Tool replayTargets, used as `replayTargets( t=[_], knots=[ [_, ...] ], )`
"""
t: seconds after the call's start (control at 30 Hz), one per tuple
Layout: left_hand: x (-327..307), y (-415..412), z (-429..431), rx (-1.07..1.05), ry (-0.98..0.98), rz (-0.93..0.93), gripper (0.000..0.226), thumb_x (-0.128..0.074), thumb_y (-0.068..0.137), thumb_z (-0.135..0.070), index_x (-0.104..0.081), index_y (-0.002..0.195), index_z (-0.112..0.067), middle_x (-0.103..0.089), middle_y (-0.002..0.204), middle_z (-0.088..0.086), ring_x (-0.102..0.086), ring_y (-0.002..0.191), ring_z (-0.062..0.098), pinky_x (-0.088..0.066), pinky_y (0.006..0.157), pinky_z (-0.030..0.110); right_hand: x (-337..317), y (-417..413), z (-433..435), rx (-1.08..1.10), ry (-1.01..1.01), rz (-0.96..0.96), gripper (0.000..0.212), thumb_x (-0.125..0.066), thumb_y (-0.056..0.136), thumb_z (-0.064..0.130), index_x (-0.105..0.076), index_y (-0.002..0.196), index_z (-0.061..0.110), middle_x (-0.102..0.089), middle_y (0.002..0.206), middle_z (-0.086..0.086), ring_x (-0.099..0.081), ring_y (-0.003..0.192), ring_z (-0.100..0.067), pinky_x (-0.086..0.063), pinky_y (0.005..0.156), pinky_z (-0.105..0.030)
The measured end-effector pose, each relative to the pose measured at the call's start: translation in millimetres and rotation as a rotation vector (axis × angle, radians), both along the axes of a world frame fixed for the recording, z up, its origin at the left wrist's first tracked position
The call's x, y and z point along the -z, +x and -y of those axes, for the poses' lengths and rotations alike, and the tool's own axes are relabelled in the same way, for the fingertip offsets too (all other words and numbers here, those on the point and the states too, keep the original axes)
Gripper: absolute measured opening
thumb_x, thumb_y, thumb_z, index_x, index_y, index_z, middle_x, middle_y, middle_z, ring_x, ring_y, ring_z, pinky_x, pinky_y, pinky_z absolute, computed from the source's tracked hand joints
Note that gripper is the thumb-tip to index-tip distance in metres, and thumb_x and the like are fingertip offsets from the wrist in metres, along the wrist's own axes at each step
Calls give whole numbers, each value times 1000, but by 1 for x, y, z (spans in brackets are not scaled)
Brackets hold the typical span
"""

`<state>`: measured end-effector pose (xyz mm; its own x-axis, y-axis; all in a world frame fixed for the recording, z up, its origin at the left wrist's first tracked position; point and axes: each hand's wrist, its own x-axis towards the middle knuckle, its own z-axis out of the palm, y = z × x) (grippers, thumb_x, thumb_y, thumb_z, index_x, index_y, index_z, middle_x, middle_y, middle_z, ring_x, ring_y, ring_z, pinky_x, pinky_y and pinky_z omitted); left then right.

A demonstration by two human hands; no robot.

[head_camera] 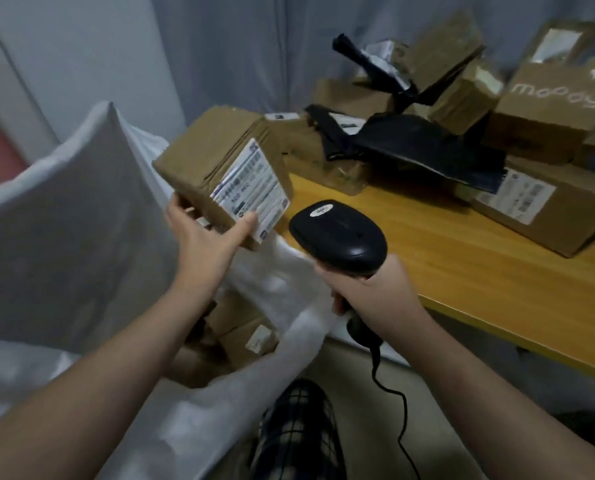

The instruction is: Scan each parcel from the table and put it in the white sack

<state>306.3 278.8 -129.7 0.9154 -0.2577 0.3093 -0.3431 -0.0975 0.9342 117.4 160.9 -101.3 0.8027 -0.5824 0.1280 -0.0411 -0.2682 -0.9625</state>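
Gripping parcel (220, 174) underneath, left hand (206, 237) thumb on label.

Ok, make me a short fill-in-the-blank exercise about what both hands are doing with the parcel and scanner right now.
1. The left hand holds a brown cardboard parcel with a white ____ stuck on it.
2. The right hand grips a black handheld ____.
3. More cardboard boxes already lie inside the white ____.
4. The remaining parcels sit on a ____ table.

Missing words: label; scanner; sack; wooden
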Motion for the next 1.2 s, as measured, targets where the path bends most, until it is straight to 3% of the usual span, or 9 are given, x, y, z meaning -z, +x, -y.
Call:
replayTargets(
  t=[0.07,0.13,0.3,0.5,0.6,0.73,0.9,1.0,1.2],
  knots=[
    [34,28,-28,-129,110,-25,104,-82,68,-41,-16,142,-11,-34,141,7,-41,128,16,-36,109,33,11,29,-11,-88,-1,-74,21,-73,81,20,-58,67,20,-57,45,16,-54,44,4,-42,47,-9],
    [68,53,-50,-229,187,-79,107,-86,63,-40,-21,140,-5,-39,136,6,-41,127,19,-31,109,27,26,58,-22,-134,-51,-117,25,-74,79,28,-54,64,28,-57,48,14,-55,50,1,-42,55,-12],
    [134,88,-77,-487,524,-195,111,-90,53,-46,-36,137,2,-47,134,22,-43,127,39,-36,107,49,63,112,-40,-160,-193,-198,29,-77,78,27,-53,64,27,-53,55,12,-54,55,5,-37,50,-10],
    [164,108,-59,-431,892,-134,104,-82,63,-51,-30,140,-4,-42,133,19,-41,123,36,-34,100,45,95,138,-41,-209,-105,-296,17,-73,82,33,-56,79,34,-61,71,12,-58,67,2,-38,53,-7],
    [176,115,-49,-400,1045,-1,97,-78,67,-51,-33,139,-4,-43,128,20,-42,115,36,-34,92,43,108,143,-34,-144,-98,-279,24,-76,80,28,-54,73,36,-59,59,14,-57,64,0,-39,55,-10],
    [161,110,-34,-324,993,86,74,-65,83,-47,-38,138,-7,-40,133,19,-39,118,35,-32,96,43,110,139,-26,-43,-24,-277,25,-79,78,29,-58,66,25,-56,47,11,-54,51,-3,-42,55,-21],
    [104,68,-12,-253,612,193,46,-63,86,-25,-50,129,-13,-44,131,9,-41,120,28,-32,100,39,83,109,-12,13,42,-177,18,-77,78,24,-61,73,19,-59,49,12,-56,52,-4,-45,56,-22],
    [69,31,4,-116,514,273,44,-64,86,-26,-51,126,-15,-47,127,5,-40,121,24,-32,103,39,61,81,4,106,75,-88,16,-73,81,12,-61,70,12,-58,54,1,-56,50,-12,-47,54,-31],
    [13,-40,61,161,539,425,48,-61,88,-35,-46,131,-19,-42,128,1,-33,122,18,-30,102,33,26,-3,44,248,50,-11,15,-71,84,12,-61,74,16,-53,45,1,-53,41,-16,-44,45,-28]
  ],
)
